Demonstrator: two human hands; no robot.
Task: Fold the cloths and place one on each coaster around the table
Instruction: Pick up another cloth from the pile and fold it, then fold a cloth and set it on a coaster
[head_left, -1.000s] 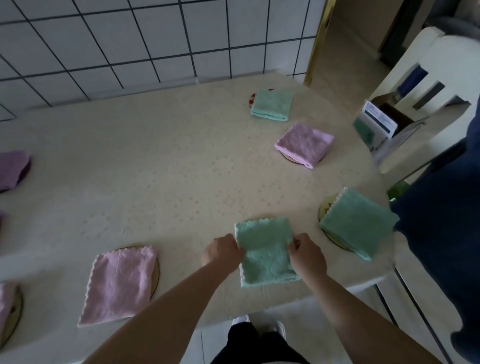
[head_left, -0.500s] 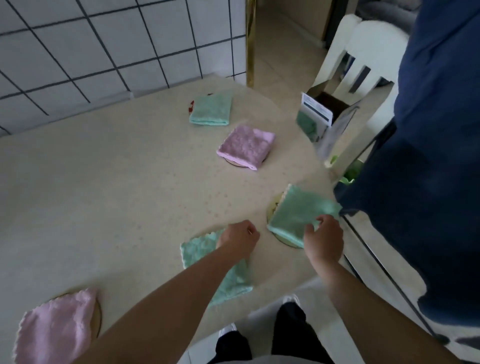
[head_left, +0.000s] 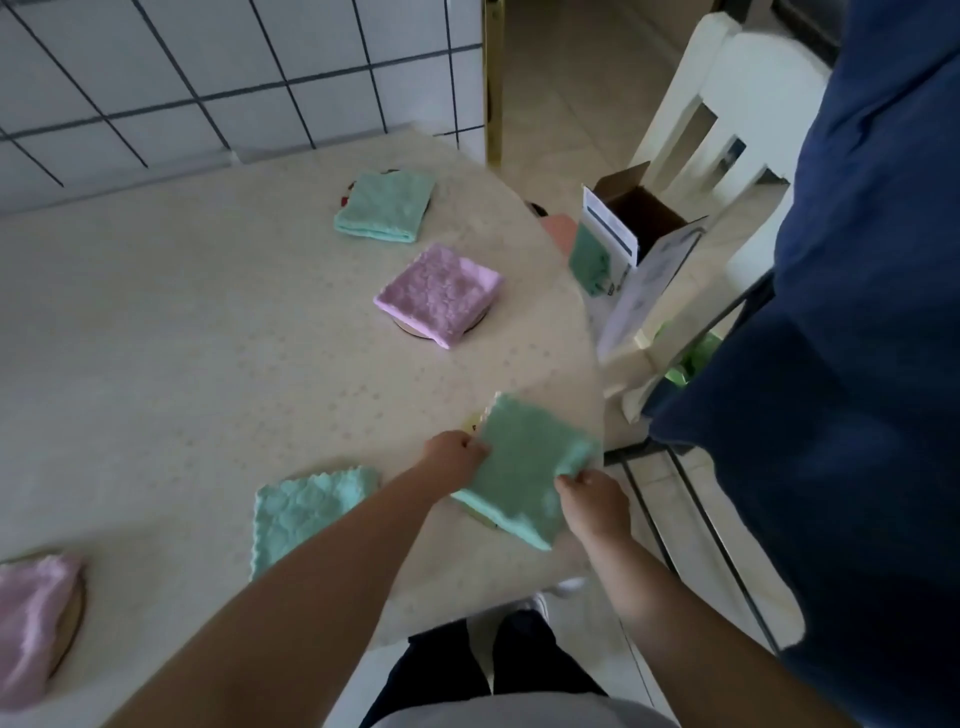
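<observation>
The cream speckled table (head_left: 171, 332) carries most of the work already. Along its right edge, a folded mint-green fleece cloth (head_left: 385, 206) covers a coaster near the far corner, and a folded pink fleece cloth (head_left: 440, 294) sits on a round wooden coaster (head_left: 415, 332) further in. At the near left edge another pink folded cloth (head_left: 31, 618) lies on its own wooden coaster (head_left: 70, 623). A light-green scalloped cloth (head_left: 306, 509) rests flat near the near edge; no coaster shows beneath it, so it likely still needs placing.

At the near right corner, both hands hold a darker green folded cloth (head_left: 524, 467) over a partly hidden coaster (head_left: 480, 517). The left hand (head_left: 452, 457) pinches its left edge with curled fingers; the right hand (head_left: 592, 501) grips its near right edge likewise. This cloth seems to be getting squared up.

Beyond the table's right edge, an open white cardboard box (head_left: 631, 244) stands; a green patch shows at its front, though whether that is a cloth or print cannot be told.
</observation>
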